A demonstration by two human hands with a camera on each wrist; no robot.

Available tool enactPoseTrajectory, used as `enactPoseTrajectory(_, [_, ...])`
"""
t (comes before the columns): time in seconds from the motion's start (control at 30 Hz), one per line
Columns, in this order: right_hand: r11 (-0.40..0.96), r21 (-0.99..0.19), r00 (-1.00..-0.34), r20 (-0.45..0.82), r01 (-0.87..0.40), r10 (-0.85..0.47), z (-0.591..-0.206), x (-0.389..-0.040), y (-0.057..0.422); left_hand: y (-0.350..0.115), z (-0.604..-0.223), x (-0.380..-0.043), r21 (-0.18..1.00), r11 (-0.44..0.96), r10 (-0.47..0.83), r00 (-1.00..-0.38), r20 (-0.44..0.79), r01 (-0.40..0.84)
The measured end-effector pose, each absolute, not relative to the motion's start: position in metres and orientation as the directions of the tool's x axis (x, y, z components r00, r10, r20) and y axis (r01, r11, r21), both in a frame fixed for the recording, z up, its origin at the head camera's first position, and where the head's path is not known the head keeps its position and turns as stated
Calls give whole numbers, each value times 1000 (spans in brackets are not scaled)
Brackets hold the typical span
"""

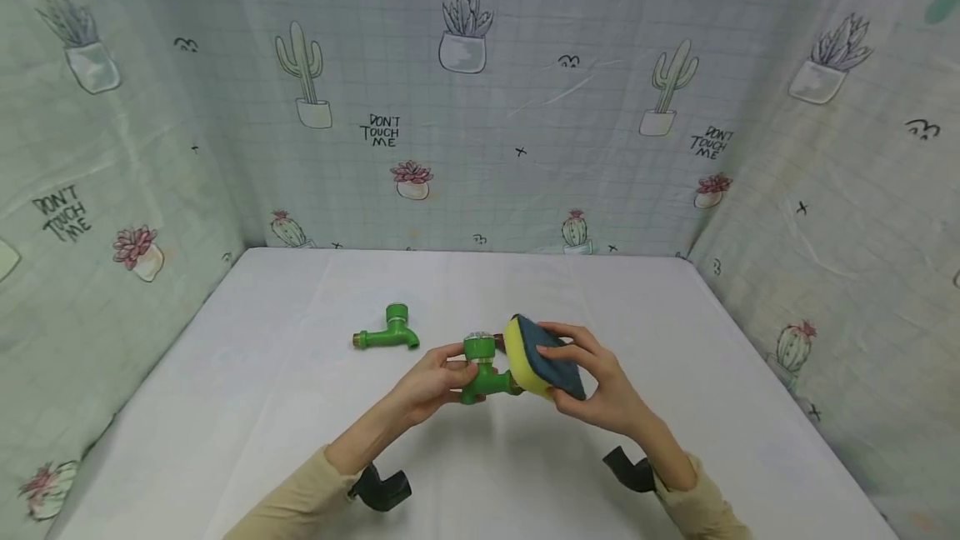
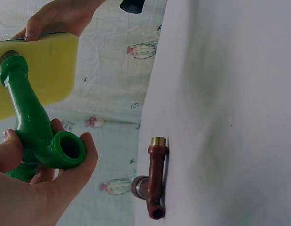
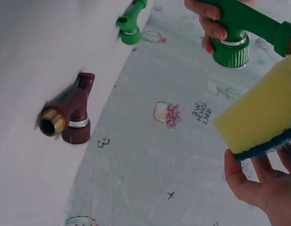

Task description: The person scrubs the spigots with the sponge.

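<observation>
My left hand (image 1: 429, 383) holds a green tap (image 1: 491, 382) up off the table, fingers and thumb around its body near the spout. A two-layer sponge (image 1: 555, 363), yellow with a dark blue scouring side, is gripped by my right hand (image 1: 603, 386) across its edges. The yellow face (image 2: 51, 70) is turned to the tap's threaded brass end; whether they touch I cannot tell. Behind them a dark red tap (image 3: 77, 110) lies on the table, mostly hidden in the head view. A second green tap (image 1: 386, 332) lies at the left, behind my left hand.
The white table (image 1: 262, 390) is enclosed at the back and sides by a cloth (image 1: 480, 107) printed with cacti. Dark curved pieces are attached at both wrists, one at the left (image 1: 382, 490) and one at the right (image 1: 630, 471).
</observation>
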State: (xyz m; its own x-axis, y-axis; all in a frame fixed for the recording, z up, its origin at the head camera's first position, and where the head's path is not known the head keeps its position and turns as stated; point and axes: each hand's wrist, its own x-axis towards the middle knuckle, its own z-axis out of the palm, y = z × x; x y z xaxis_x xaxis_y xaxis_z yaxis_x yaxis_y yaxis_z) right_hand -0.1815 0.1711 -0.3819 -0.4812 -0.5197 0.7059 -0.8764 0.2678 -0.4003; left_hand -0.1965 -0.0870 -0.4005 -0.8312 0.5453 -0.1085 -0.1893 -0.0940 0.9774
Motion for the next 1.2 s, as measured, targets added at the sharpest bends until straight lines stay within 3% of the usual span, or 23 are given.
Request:
enactPoseTrajectory(0.23, [246,-377,-446,663,-893,-602,-373,-177,164,-87,-396,-201,998,-3,471,-880,54,60])
enactPoseTrajectory(0.43, [251,-283,-376,616,-926,-692,-367,-168,154,-85,-395,-204,970,45,499,-846,184,238])
enactPoseTrajectory(0.57, [308,-223,-380,576,-925,-724,-364,-165,152,-84,-398,-207,963,9,510,-830,228,270])
enactPoseTrajectory(0.77, [310,-235,-387,646,-921,-658,-368,-169,163,-89,-408,-210,982,-39,505,-844,180,186])
enactPoseTrajectory(0.97, [392,-218,-416,729,-894,-543,-375,-172,170,-91,-413,-209,984,-175,508,-859,56,-40])
enactPoseTrajectory(1.2, [473,-97,-329,837,-876,-438,-385,-175,162,-84,-408,-202,882,-344,547,-832,-91,-323])
